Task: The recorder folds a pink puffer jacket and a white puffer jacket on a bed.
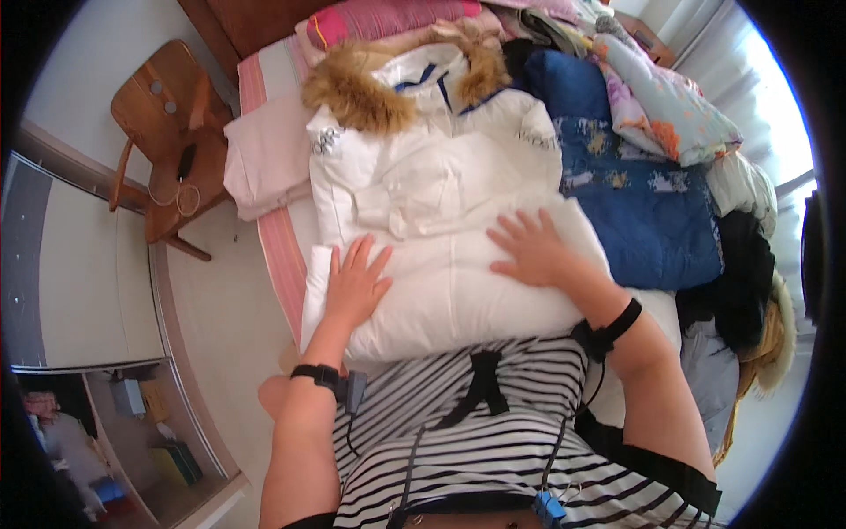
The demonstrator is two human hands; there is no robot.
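Note:
A white padded coat (441, 291) lies on the bed in front of me, its lower part folded up and its sleeves laid across the middle. Brown fur trim (366, 93) edges the hood at the far end. My left hand (354, 286) rests flat on the left side of the folded part, fingers spread. On the right side, my right hand (535, 249) presses on the same coat, its fingers also spread. Neither hand grips anything.
A dark blue padded coat (639, 212) lies to the right, beside a flowered quilt (665, 110) and piled clothes. Folded pale pink cloth (264, 159) is on the left. A wooden chair (172, 132) with a cable stands by the bed, near an open cabinet (132, 432).

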